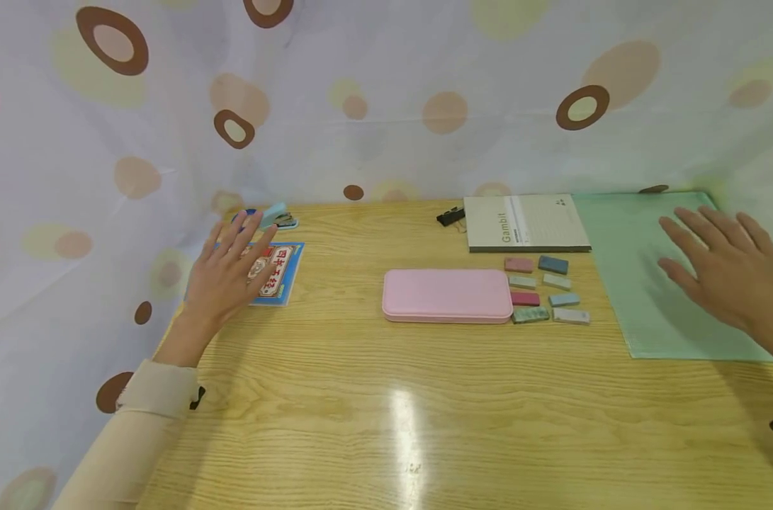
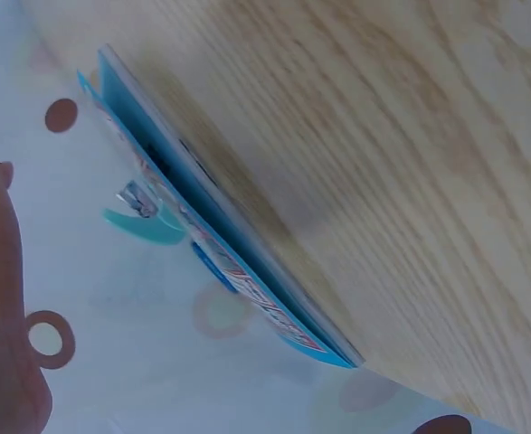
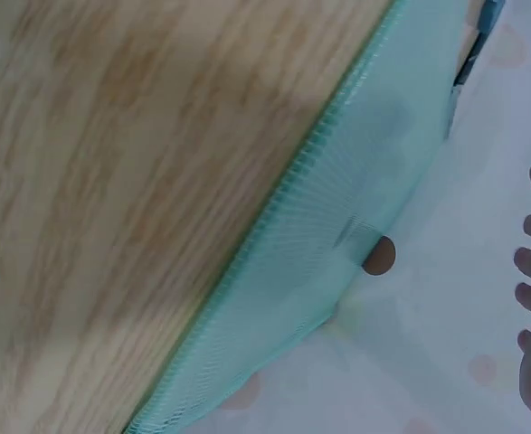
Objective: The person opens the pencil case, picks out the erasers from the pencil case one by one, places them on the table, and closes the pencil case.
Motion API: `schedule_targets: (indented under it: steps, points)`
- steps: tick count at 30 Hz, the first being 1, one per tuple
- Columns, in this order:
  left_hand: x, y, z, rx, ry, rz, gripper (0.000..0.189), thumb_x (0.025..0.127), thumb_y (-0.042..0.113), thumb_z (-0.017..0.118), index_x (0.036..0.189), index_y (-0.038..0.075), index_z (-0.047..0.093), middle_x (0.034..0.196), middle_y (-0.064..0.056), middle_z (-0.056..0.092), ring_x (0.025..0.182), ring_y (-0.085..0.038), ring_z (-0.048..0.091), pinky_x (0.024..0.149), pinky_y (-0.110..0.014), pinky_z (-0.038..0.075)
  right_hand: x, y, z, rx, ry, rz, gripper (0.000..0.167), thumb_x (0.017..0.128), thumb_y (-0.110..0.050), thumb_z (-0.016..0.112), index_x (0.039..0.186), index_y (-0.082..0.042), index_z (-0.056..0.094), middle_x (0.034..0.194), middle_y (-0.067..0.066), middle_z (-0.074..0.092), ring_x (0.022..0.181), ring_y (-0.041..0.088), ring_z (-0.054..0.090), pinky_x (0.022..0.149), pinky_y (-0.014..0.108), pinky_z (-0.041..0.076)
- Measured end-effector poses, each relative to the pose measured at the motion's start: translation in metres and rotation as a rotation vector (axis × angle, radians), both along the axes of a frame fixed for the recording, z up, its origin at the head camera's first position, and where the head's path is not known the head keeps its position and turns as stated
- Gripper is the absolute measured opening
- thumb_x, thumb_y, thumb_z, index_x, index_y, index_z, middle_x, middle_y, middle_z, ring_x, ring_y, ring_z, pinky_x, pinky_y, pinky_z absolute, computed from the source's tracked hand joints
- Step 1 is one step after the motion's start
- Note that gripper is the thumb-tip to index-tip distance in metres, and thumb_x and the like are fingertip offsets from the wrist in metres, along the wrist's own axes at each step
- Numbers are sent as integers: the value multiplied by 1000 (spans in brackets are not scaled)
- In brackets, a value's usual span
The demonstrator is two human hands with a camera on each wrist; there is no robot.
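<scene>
Fingers spread, my left hand (image 1: 223, 283) hovers over a blue booklet (image 1: 287, 273) with Chinese characters, hiding part of it. In the left wrist view the booklet (image 2: 211, 212) appears edge-on, its cover slightly lifted. My right hand (image 1: 733, 273) is raised above a pale green mesh pouch (image 1: 641, 283), fingers straight and holding nothing. The pouch (image 3: 310, 226) lies flat on the wood in the right wrist view. Between the hands sits a closed pink pencil case (image 1: 446, 294). Several small eraser-like blocks, including a dark blue one (image 1: 553, 265), lie to its right.
A notebook (image 1: 529, 223) marked "Gambit" lies behind the blocks, with a black clip (image 1: 450, 216) at its left. A light blue stapler (image 1: 278, 216) and a partly covered dark blue object (image 1: 242, 216) stand at the back left. Patterned curtain (image 1: 386, 106) encloses the table (image 1: 335, 397).
</scene>
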State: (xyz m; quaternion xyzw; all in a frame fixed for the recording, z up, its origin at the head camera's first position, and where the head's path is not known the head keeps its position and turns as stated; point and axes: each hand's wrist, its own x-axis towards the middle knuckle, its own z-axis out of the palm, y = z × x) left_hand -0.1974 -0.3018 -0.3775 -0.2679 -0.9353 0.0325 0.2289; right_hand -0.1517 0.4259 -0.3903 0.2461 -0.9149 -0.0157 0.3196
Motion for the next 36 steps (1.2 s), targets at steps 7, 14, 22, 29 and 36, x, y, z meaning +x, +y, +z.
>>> schedule_targets:
  steps: [7,14,22,29,36]
  points:
    - [5,-13,-14,-19,-118,97,74,101,55,51,165,25,30,175,-4,12,161,-29,4,127,-50,-5,-11,-12,-14,-58,339,37,68,105,-70,21,157,-34,45,163,-16,38,150,18,35,120,54,24]
    - [5,-15,-23,-20,-196,173,77,101,60,51,167,30,25,175,0,5,161,-25,-4,126,-50,-9,-15,-14,-19,-36,423,41,62,105,-70,19,158,-43,39,162,-28,28,150,7,29,120,47,19]
    - [3,-15,-25,26,-122,130,77,98,59,53,165,29,30,175,4,5,161,-25,1,127,-52,-4,-20,-5,-25,-9,472,52,62,105,-68,23,156,-40,45,162,-23,35,149,9,33,120,43,20]
    - [3,-13,-22,15,-150,168,77,100,57,53,166,29,26,175,5,1,161,-24,-2,126,-55,-1,-15,-12,-19,-30,435,50,61,106,-67,21,157,-41,42,161,-24,35,149,8,32,121,42,19]
    - [3,-12,-19,5,-160,183,76,101,57,51,166,28,27,175,5,-1,161,-23,-5,126,-50,-8,-15,-10,-23,-55,415,49,61,105,-68,24,155,-40,46,160,-20,40,148,9,34,119,43,21]
